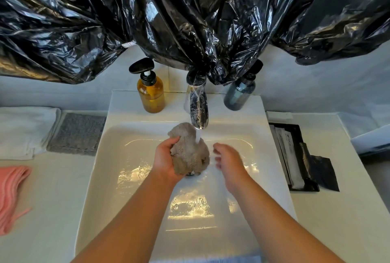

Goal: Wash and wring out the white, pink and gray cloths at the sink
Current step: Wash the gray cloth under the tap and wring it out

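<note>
Under the chrome tap (198,108) – the left hand (165,162) has its fingers clamped on the bunched gray terry cloth (188,153); right hand (229,161) blurred, fingers loose, empty. Best knead with both, turning it through the stream.

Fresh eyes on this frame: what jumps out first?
Crumpled black plastic sheeting fills the top of the view, hanging over the tap. At centre, the left hand grips a wadded gray cloth under the running water above the sink, the right hand blurred beside it, holding nothing.

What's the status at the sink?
Left hand grips wadded gray cloth under running faucet. Right hand empty beside it, blurred, apart. Nothing blocking.
</note>
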The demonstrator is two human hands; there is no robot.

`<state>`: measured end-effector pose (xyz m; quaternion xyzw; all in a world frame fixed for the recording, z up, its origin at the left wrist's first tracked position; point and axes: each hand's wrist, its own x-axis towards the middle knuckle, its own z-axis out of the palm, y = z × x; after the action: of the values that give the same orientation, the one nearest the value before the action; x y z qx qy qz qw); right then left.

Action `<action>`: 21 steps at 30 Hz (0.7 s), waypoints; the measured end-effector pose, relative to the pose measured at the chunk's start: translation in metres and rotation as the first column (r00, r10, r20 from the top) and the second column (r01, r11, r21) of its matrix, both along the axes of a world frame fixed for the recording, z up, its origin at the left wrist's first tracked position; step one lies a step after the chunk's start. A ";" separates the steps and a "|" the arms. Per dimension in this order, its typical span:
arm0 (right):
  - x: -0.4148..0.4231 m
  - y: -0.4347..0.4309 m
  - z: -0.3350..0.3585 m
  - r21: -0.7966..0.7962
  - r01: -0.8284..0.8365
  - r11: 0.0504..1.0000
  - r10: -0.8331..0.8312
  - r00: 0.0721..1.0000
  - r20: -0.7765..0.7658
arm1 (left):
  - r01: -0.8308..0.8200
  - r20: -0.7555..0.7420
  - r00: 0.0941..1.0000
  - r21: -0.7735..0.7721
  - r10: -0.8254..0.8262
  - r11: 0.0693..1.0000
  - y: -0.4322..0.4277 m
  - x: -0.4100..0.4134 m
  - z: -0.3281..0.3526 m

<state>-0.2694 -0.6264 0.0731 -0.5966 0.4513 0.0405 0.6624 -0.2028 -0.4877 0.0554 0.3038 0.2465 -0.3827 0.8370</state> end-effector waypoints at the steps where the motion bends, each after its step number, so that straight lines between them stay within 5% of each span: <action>1: -0.004 0.004 -0.004 0.222 0.013 0.975 -0.002 0.999 -0.047 | 0.009 0.011 1.000 0.004 -0.009 1.000 0.001 -0.001 -0.002; 3: -0.010 0.013 -0.001 0.510 0.055 0.858 -0.051 0.998 -0.021 | 0.041 0.026 0.999 0.006 -0.041 0.999 0.003 -0.001 -0.003; 5: -0.009 0.013 0.001 0.550 0.037 0.834 -0.101 0.991 0.085 | 0.061 0.028 0.998 0.037 -0.063 0.997 0.004 0.001 -0.001; 12: 0.002 0.004 0.014 0.150 -0.054 0.987 0.014 0.967 0.253 | 0.013 -0.003 1.000 0.041 -0.013 0.999 -0.012 0.007 0.013; 17: 0.005 0.016 0.027 -0.139 -0.268 0.953 0.295 0.924 0.243 | 0.033 -0.052 0.998 0.058 -0.030 0.998 -0.018 0.006 0.010; 21: -0.006 0.020 0.025 -0.267 -0.244 0.932 0.310 0.919 0.245 | 0.127 -0.035 0.992 0.176 -0.122 0.976 -0.013 -0.010 0.005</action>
<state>-0.2757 -0.6068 0.0984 -0.7273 0.2640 -0.0040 0.6335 -0.2126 -0.5008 0.0606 0.3877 0.2702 -0.4143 0.7779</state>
